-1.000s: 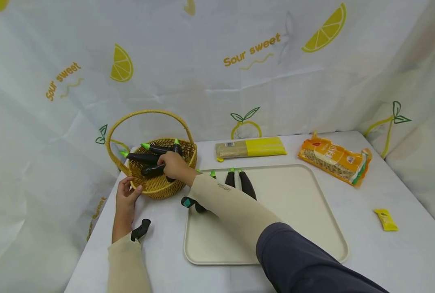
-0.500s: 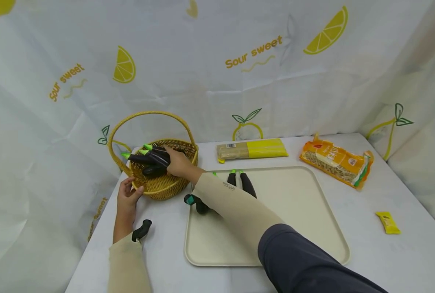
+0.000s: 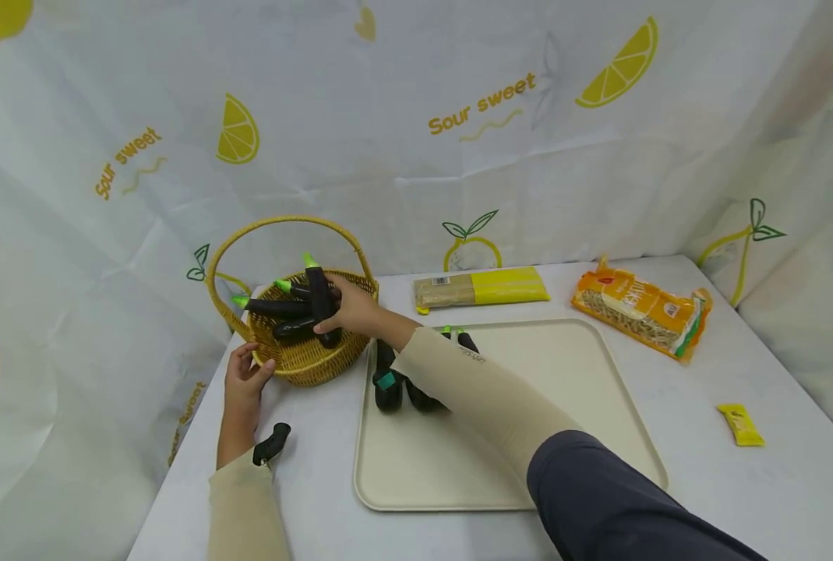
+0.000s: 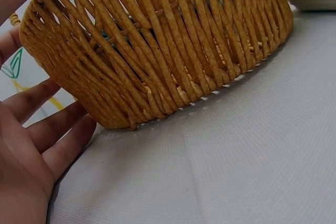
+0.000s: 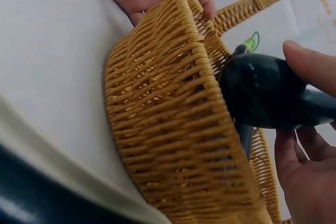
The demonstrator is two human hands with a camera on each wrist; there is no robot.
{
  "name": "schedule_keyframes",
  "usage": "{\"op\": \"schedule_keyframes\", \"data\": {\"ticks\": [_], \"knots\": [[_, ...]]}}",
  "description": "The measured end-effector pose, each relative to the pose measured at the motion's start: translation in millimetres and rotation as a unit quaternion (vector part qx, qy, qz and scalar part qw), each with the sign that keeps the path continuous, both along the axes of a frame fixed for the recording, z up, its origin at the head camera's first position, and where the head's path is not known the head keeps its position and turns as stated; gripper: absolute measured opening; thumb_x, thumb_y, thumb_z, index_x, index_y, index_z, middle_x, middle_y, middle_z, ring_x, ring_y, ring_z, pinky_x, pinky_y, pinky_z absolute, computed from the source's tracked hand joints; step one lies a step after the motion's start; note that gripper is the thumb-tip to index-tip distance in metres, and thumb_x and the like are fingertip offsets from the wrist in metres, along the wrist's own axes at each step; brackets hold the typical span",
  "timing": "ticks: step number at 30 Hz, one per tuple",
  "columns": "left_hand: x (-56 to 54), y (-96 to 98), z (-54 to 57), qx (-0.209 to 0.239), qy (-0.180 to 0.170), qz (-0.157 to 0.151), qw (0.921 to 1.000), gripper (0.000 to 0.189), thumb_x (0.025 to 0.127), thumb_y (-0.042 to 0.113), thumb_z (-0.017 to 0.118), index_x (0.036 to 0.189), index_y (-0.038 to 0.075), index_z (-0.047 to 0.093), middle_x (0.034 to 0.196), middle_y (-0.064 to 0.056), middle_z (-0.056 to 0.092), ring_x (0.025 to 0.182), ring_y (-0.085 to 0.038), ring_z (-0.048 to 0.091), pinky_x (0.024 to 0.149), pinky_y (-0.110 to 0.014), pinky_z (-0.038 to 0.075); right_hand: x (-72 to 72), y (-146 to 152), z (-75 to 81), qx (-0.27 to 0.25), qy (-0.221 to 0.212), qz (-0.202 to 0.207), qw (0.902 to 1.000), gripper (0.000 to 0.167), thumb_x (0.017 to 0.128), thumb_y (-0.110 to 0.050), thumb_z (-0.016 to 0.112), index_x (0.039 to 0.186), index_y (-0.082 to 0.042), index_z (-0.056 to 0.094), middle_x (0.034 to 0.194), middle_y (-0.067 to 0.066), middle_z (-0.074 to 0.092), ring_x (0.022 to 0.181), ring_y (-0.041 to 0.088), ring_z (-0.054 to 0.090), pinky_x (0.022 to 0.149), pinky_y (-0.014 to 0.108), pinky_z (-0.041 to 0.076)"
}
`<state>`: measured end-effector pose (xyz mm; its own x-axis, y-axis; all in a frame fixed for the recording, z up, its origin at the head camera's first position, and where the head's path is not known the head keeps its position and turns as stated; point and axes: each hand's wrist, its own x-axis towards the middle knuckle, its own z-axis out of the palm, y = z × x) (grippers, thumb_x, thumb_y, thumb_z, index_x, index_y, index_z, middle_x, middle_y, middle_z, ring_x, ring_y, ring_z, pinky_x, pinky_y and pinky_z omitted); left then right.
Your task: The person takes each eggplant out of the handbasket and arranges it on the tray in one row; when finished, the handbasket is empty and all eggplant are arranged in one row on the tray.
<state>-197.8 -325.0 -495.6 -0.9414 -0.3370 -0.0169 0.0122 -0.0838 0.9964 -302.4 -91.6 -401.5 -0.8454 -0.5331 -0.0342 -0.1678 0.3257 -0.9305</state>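
Note:
My right hand [image 3: 354,305] grips a dark eggplant [image 3: 319,292] between thumb and fingers. It is tilted nearly upright over the wicker basket [image 3: 314,368], green stem end up. In the right wrist view its rounded end [image 5: 257,90] is right at the basket rim. Other eggplants [image 3: 276,308] lie inside the basket, their green stems toward the back left. At the basket's front left, my left hand [image 3: 243,386] holds the rim, the thumb over it and the fingers [image 4: 60,124] along the woven side.
A cream tray [image 3: 528,436] with several eggplants [image 3: 390,393] on its left part lies right of the basket, partly covered by my right forearm. Behind are a yellow-and-tan packet [image 3: 482,288] and an orange bag [image 3: 640,308]. A small yellow packet [image 3: 740,425] lies far right.
My right hand has picked an eggplant up from among those in the basket and turned it more upright, while the right forearm shifted right. The left hand stays at the rim.

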Motion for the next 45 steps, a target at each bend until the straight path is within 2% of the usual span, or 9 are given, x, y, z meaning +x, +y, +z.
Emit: {"op": "schedule_keyframes", "data": {"ticks": [7,10,16,21,24,30,35,41,45], "knots": [[1.8,0.1,-3.7,-0.009,-0.006,-0.001,0.9999,0.044,0.093,0.008,0.066,0.128,0.019,0.042,0.153,-0.006,0.033,0.124,-0.021,0.042,0.100,-0.026,0.038,16.0,58.1,2.5,-0.062,-0.025,0.014,0.9976,0.104,0.075,-0.011,0.085,0.155,-0.018,0.019,0.129,0.007,0.052,0.107,0.019,0.059,0.086,0.035,0.050],[2.1,-0.6,-4.1,-0.011,-0.007,-0.004,0.9999,0.045,0.093,0.007,0.066,0.128,0.018,0.042,0.154,-0.007,0.032,0.125,-0.021,0.041,0.099,-0.025,0.038,22.7,88.7,1.1,-0.046,-0.016,0.005,0.9988,0.104,0.076,-0.014,0.085,0.156,-0.019,0.017,0.127,0.007,0.053,0.108,0.022,0.059,0.086,0.036,0.051],[-0.3,-2.7,-0.5,-0.007,0.009,-0.005,0.9999,0.043,0.092,0.005,0.066,0.126,0.019,0.044,0.153,-0.009,0.033,0.124,-0.022,0.042,0.096,-0.022,0.040,33.5,148.5,-3.6,-0.003,0.000,-0.056,0.9984,0.107,0.074,-0.019,0.087,0.155,-0.022,0.017,0.127,0.009,0.054,0.111,0.027,0.057,0.087,0.042,0.050],[-1.2,-1.8,2.3,0.025,0.042,-0.011,0.9987,0.041,0.092,-0.003,0.062,0.125,0.014,0.044,0.149,-0.012,0.035,0.119,-0.022,0.044,0.089,-0.019,0.043,46.2,189.0,-6.6,-0.017,-0.015,-0.097,0.9950,0.103,0.074,-0.014,0.086,0.152,-0.023,0.021,0.125,0.014,0.050,0.109,0.032,0.057,0.087,0.045,0.050],[-0.9,-0.1,3.6,0.033,0.050,-0.013,0.9981,0.042,0.092,-0.004,0.061,0.127,0.011,0.043,0.148,-0.012,0.036,0.116,-0.022,0.045,0.087,-0.018,0.044,53.7,208.8,-9.4,-0.028,-0.028,-0.115,0.9926,0.101,0.076,-0.009,0.084,0.152,-0.021,0.020,0.127,0.016,0.048,0.108,0.033,0.055,0.086,0.044,0.050],[1.1,1.5,2.9,0.027,0.034,-0.010,0.9990,0.045,0.093,-0.002,0.062,0.130,0.013,0.042,0.150,-0.009,0.034,0.120,-0.022,0.043,0.089,-0.019,0.042,71.3,237.7,-18.6,-0.011,-0.066,-0.160,0.9850,0.099,0.078,-0.007,0.080,0.153,-0.016,0.017,0.128,0.020,0.044,0.106,0.034,0.052,0.085,0.041,0.049],[0.8,0.4,4.3,0.024,0.033,-0.009,0.9991,0.047,0.093,-0.002,0.062,0.133,0.010,0.040,0.152,-0.009,0.032,0.123,-0.023,0.041,0.090,-0.020,0.041,78.2,250.5,-33.4,0.005,-0.089,-0.188,0.9781,0.097,0.078,-0.010,0.080,0.153,-0.016,0.018,0.129,0.019,0.041,0.107,0.034,0.050,0.086,0.042,0.045],[1.0,1.0,3.7,0.017,0.027,-0.013,0.9994,0.044,0.093,-0.001,0.063,0.129,0.015,0.043,0.151,-0.010,0.033,0.121,-0.022,0.042,0.090,-0.019,0.041,88.3,258.5,-47.9,0.015,-0.114,-0.182,0.9765,0.096,0.079,-0.018,0.082,0.153,-0.012,0.020,0.129,0.022,0.043,0.106,0.033,0.052,0.088,0.043,0.044],[2.1,1.5,3.8,0.014,0.024,-0.012,0.9996,0.043,0.093,-0.001,0.063,0.127,0.017,0.044,0.152,-0.011,0.032,0.123,-0.023,0.042,0.090,-0.018,0.042,93.0,261.5,-53.7,0.055,-0.116,-0.175,0.9762,0.096,0.079,-0.028,0.083,0.152,-0.011,0.023,0.129,0.023,0.045,0.106,0.034,0.054,0.088,0.044,0.046]]}}
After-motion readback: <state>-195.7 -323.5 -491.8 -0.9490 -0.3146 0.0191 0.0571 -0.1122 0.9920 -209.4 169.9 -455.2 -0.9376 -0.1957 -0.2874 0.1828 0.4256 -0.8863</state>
